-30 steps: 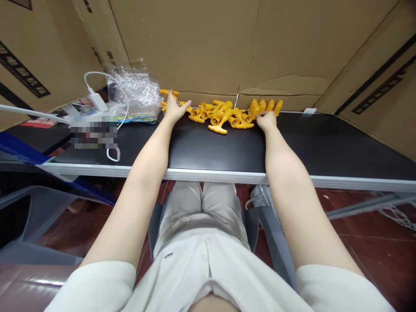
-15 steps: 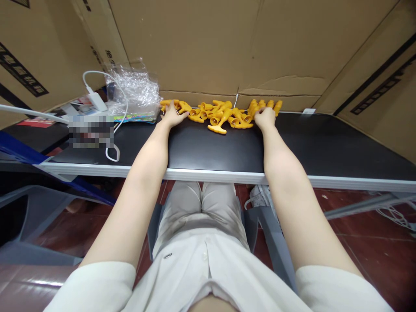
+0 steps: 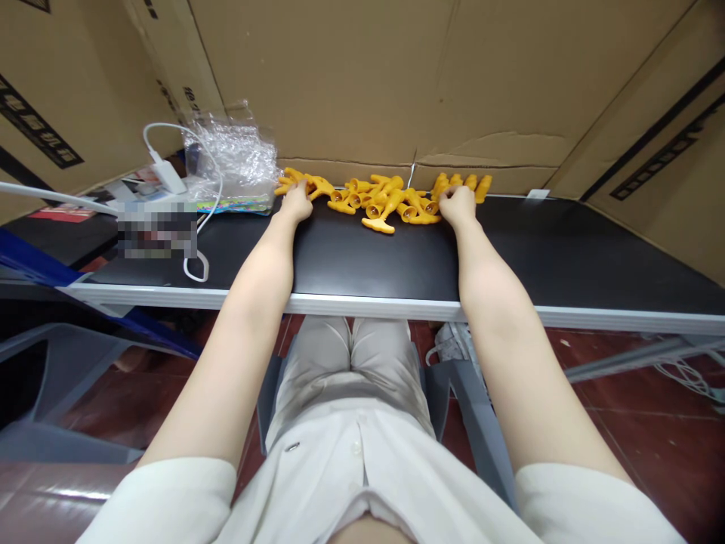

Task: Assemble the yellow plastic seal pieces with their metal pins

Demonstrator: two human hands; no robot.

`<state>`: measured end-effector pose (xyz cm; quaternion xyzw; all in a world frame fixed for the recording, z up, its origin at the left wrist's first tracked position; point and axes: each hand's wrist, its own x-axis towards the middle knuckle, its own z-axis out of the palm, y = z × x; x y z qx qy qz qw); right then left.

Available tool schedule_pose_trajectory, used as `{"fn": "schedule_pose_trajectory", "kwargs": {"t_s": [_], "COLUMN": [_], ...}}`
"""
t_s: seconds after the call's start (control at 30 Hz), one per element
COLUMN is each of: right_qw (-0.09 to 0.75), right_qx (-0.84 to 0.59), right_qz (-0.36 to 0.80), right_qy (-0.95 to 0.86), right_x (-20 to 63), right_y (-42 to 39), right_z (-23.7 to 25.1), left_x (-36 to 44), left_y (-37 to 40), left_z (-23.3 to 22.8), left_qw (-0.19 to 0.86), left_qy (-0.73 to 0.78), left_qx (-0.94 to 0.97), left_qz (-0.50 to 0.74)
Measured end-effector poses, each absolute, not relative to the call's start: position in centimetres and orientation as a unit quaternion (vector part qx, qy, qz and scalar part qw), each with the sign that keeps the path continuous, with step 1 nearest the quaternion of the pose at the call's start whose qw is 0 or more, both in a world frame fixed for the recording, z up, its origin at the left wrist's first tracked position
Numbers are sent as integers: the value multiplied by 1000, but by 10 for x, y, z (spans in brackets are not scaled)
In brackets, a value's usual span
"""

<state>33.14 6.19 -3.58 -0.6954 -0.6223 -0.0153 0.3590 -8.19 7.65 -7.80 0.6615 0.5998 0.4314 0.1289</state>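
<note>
A pile of yellow plastic pieces with flared ends lies at the back of the black table, against a cardboard wall. My left hand rests at the pile's left end with its fingers curled over a few yellow pieces. My right hand sits at the right end, fingers closed on a piece beside a short row of upright-looking yellow pieces. Both forearms stretch across the table.
A crumpled clear plastic bag lies left of the pile, beside a white charger and its looping cable. Large cardboard sheets close off the back and sides. A grey plastic chair stands at the lower left.
My left hand went from flat and spread over the pile's left end to curled on the pieces there, which shifted a little. My right hand edged slightly left.
</note>
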Motion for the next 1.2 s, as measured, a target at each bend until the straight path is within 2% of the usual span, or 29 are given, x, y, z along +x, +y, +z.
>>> {"fn": "schedule_pose_trajectory", "kwargs": {"t_s": [0.13, 0.4, 0.63, 0.87, 1.0, 1.2], "right_qw": [331, 317, 320, 321, 274, 191], "right_qx": [-699, -684, -657, -557, -486, -462], "right_qz": [-27, -25, -24, -20, -36, -114], "right_qy": [-633, -657, -682, -765, -829, -859], "right_x": [327, 323, 313, 280, 252, 227], "right_y": [56, 57, 61, 45, 28, 17], "right_z": [-31, -29, -27, -19, -18, -23], "left_x": [-68, -77, -74, -63, -53, -20], "left_y": [55, 58, 65, 59, 54, 43], "left_z": [-60, -63, -68, -61, -52, -37], "left_qw": [132, 113, 132, 71, 40, 7], "left_qy": [677, 658, 661, 689, 674, 593], "left_qx": [606, 570, 595, 604, 634, 725], "left_qz": [397, 479, 438, 393, 376, 351]}}
